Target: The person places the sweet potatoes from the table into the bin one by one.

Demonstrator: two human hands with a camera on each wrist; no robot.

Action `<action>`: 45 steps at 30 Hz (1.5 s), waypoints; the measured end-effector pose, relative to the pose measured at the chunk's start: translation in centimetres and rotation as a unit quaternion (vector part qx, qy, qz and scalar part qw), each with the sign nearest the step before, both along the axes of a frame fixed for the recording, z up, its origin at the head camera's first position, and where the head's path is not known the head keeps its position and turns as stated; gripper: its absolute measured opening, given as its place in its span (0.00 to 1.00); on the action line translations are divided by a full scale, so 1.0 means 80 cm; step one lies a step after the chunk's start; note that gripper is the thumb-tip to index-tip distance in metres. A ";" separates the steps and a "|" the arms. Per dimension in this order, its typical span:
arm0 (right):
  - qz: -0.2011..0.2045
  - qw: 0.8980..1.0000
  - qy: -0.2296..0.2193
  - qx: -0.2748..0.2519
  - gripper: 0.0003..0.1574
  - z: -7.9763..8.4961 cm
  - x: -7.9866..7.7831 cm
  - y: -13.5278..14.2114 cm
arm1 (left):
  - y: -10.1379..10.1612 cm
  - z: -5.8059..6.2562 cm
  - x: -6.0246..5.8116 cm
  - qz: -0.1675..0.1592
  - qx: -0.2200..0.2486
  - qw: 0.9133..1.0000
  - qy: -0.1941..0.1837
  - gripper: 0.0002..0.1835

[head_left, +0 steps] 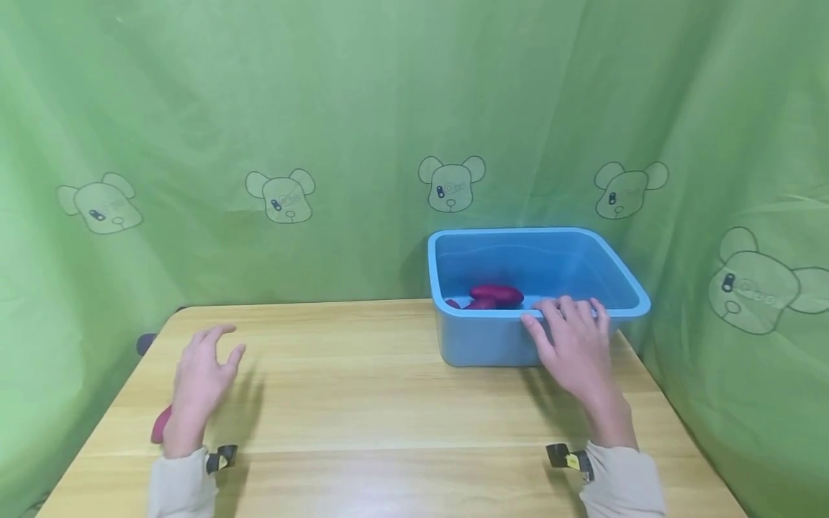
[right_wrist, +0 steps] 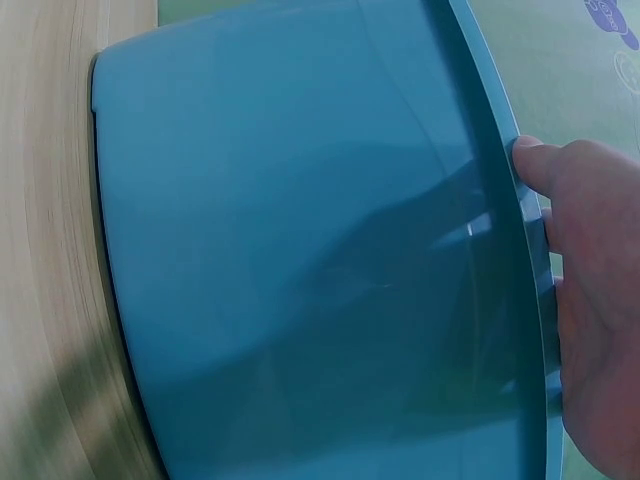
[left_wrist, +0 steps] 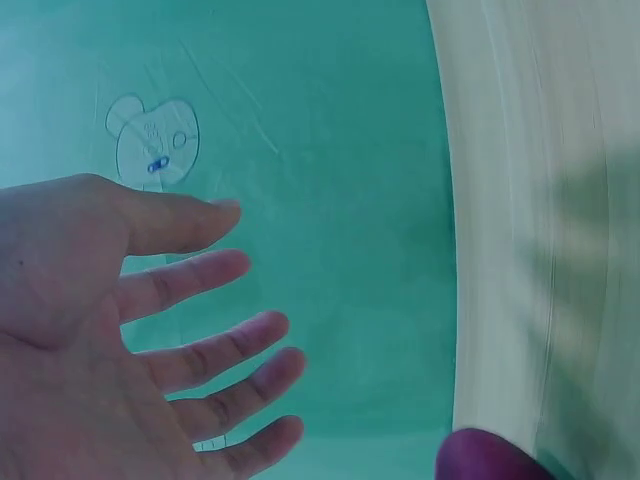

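My right hand (head_left: 575, 345) grips the front rim of a blue plastic bin (head_left: 482, 342), with the thumb outside and the fingers over the edge. In the right wrist view, the thumb (right_wrist: 540, 165) lies on the rim. Inside the bin lie several smooth magenta-red sweet potatoes (head_left: 497, 293), partly hidden by the front wall. My left hand (head_left: 202, 370) hovers over the left of the table, fingers spread and slightly bent, holding nothing. Another magenta-red sweet potato (head_left: 160, 426) lies beside the left wrist, partly covered by it; its end shows in the left wrist view.
The bin stands at the back right of the wooden table (head_left: 363, 410). Green curtain (head_left: 363, 93) with bear-head drawings hangs behind and along both sides. A dark rounded object (head_left: 145, 344) shows past the table's left edge.
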State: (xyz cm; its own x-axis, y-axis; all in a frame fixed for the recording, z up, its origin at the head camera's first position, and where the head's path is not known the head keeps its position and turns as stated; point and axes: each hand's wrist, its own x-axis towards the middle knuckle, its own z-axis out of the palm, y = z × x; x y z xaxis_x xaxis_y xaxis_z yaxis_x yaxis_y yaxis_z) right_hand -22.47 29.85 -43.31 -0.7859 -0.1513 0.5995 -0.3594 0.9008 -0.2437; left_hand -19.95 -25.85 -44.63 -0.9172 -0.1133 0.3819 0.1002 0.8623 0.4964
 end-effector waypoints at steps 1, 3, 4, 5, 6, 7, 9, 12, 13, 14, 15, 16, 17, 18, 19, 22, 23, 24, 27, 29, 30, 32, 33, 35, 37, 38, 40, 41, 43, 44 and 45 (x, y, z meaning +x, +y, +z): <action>0.000 1.000 -0.002 0.001 0.23 0.000 0.000 0.000 | -0.003 -0.001 0.001 0.000 -0.001 1.000 -0.009 0.24; 0.000 1.000 -0.004 0.002 0.23 0.000 0.000 0.001 | -0.010 -0.002 0.002 -0.002 -0.004 0.999 -0.036 0.25; -0.002 1.000 -0.005 0.003 0.23 0.000 0.001 0.001 | -0.013 -0.002 0.003 -0.004 -0.005 0.999 -0.047 0.26; -0.003 1.000 -0.007 0.004 0.23 0.000 0.001 0.002 | -0.017 -0.003 0.003 -0.006 -0.008 0.998 -0.059 0.26; -0.004 1.000 -0.008 0.004 0.23 0.000 0.001 0.003 | -0.021 -0.004 0.004 -0.007 -0.009 0.997 -0.072 0.27; -0.005 1.000 -0.009 0.005 0.24 0.000 0.001 0.003 | -0.024 -0.004 0.004 -0.008 -0.010 0.996 -0.085 0.28; -0.009 1.000 -0.011 0.006 0.24 0.000 0.002 0.005 | -0.030 -0.005 0.004 -0.009 -0.011 0.994 -0.111 0.30; -0.012 1.000 -0.013 0.007 0.24 0.002 0.004 0.006 | -0.039 -0.007 0.002 -0.014 -0.012 0.991 -0.135 0.32; -0.013 1.000 -0.014 0.007 0.24 0.002 0.005 0.006 | -0.041 -0.008 0.002 -0.015 -0.011 0.990 -0.142 0.33; -0.013 1.000 -0.015 0.008 0.24 0.003 0.006 0.006 | -0.044 -0.009 0.002 -0.016 -0.012 0.989 -0.147 0.33; -0.014 1.000 -0.016 0.009 0.24 0.003 0.007 0.006 | -0.046 -0.009 0.002 -0.016 -0.013 0.988 -0.152 0.33; -0.014 1.000 -0.017 0.009 0.24 0.004 0.008 0.006 | -0.049 -0.010 0.002 -0.016 -0.016 0.987 -0.157 0.34; -0.014 1.000 -0.019 0.010 0.25 0.004 0.008 0.006 | -0.052 -0.010 0.002 -0.015 -0.018 0.986 -0.166 0.34; -0.015 1.000 -0.020 0.010 0.25 0.004 0.008 0.006 | -0.054 -0.010 0.002 -0.013 -0.021 0.985 -0.173 0.34; -0.015 1.000 -0.021 0.009 0.25 0.004 0.009 0.007 | -0.057 -0.010 0.002 -0.013 -0.025 0.983 -0.181 0.35; -0.017 1.000 -0.022 0.008 0.24 0.003 0.008 0.009 | -0.063 -0.011 0.002 -0.014 -0.026 0.979 -0.203 0.37; -0.018 1.000 -0.022 0.008 0.24 0.002 0.008 0.010 | -0.065 -0.011 0.002 -0.016 -0.025 0.977 -0.210 0.38; -0.019 1.000 -0.022 0.007 0.24 0.002 0.008 0.010 | -0.067 -0.012 0.002 -0.018 -0.023 0.976 -0.216 0.38; -0.020 0.999 -0.024 0.007 0.24 0.003 0.009 0.010 | -0.073 -0.014 0.001 -0.024 -0.020 0.971 -0.238 0.41; -0.021 0.999 -0.025 0.007 0.25 0.004 0.010 0.010 | -0.076 -0.016 0.000 -0.027 -0.024 0.967 -0.253 0.43; -0.021 0.999 -0.026 0.006 0.25 0.005 0.011 0.010 | -0.078 -0.017 -0.001 -0.027 -0.025 0.965 -0.261 0.44; -0.021 0.999 -0.027 0.006 0.24 0.005 0.011 0.010 | -0.080 -0.018 -0.002 -0.027 -0.026 0.961 -0.275 0.45; -0.021 0.999 -0.026 0.006 0.24 0.005 0.012 0.011 | -0.080 -0.018 -0.002 -0.028 -0.026 0.959 -0.281 0.46; -0.022 0.999 -0.026 0.006 0.24 0.005 0.012 0.011 | -0.082 -0.018 -0.002 -0.030 -0.023 0.957 -0.288 0.48; -0.022 0.999 -0.024 0.007 0.24 0.006 0.012 0.010 | -0.084 -0.016 -0.002 -0.033 -0.019 0.956 -0.292 0.49; -0.021 0.999 -0.023 0.007 0.23 0.007 0.011 0.009 | -0.085 -0.015 -0.001 -0.034 -0.018 0.955 -0.293 0.49; -0.018 1.000 -0.024 0.009 0.23 0.009 0.009 0.006 | -0.089 -0.013 0.001 -0.035 -0.020 0.955 -0.293 0.49; -0.015 1.000 -0.024 0.009 0.23 0.010 0.008 0.004 | -0.092 -0.012 0.002 -0.035 -0.021 0.955 -0.294 0.49; -0.011 1.000 -0.027 0.010 0.24 0.013 0.005 0.000 | -0.097 -0.010 0.004 -0.035 -0.024 0.955 -0.294 0.48; -0.009 1.000 -0.028 0.010 0.24 0.013 0.004 -0.002 | -0.100 -0.009 0.005 -0.034 -0.025 0.954 -0.295 0.48; -0.008 1.000 -0.027 0.010 0.24 0.014 0.003 -0.003 | -0.102 -0.009 0.006 -0.035 -0.026 0.954 -0.296 0.48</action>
State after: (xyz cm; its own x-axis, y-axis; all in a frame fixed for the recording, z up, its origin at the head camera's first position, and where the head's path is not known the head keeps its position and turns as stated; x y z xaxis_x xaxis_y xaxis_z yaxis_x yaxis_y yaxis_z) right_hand -22.26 29.57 -42.22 -0.8197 -0.1506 0.5526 -0.3321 0.9111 -0.2442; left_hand -19.49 -33.98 -45.33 -0.9785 -0.0386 -0.2024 -0.1261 0.8892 0.4397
